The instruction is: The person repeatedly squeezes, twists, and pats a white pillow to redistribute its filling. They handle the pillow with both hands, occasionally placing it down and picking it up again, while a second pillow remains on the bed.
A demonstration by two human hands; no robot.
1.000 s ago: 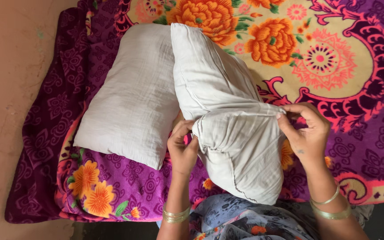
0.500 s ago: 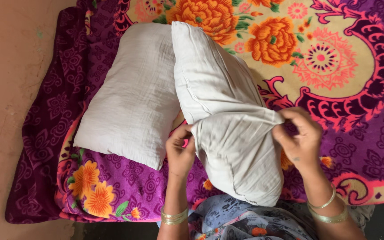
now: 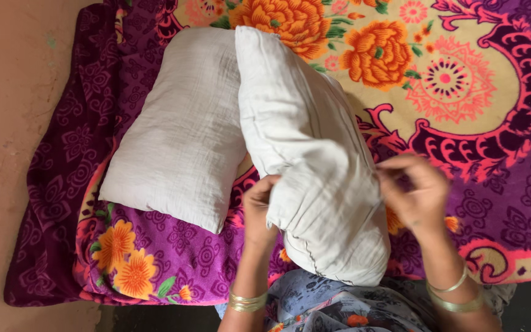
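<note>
Bare tan floor (image 3: 7, 154) runs down the left side of the head view, ending where the bedding begins. Landmark for all positions below: the held pillow (image 3: 311, 160), a pale grey pillow in a wrinkled cover, standing tilted near the centre with its far corner toward the top of the frame and its near end just above the person's lap.

Left of the held pillow, a purple blanket (image 3: 69, 184) with orange flowers and pink trim covers the bed and hangs over its edge toward the floor. A second pillow (image 3: 179, 135), same colour, lies flat on this blanket. Its right edge touches, and is partly overlapped by, the held pillow.

At the lower left edge of the held pillow, the left hand (image 3: 259, 206) is closed on the cover fabric, fingers curled around the edge. Gold bangles (image 3: 247, 301) sit on that wrist.

At the right edge of the held pillow, the right hand (image 3: 416, 193) appears blurred. Its fingers are bunched at the cover's edge, apparently pinching the fabric; exact contact cannot be confirmed. Bangles are also worn on this wrist.

Below the held pillow, blue patterned clothing (image 3: 333, 304) fills the bottom centre. Right of and behind it, the blanket shows a cream panel with orange flowers.
</note>
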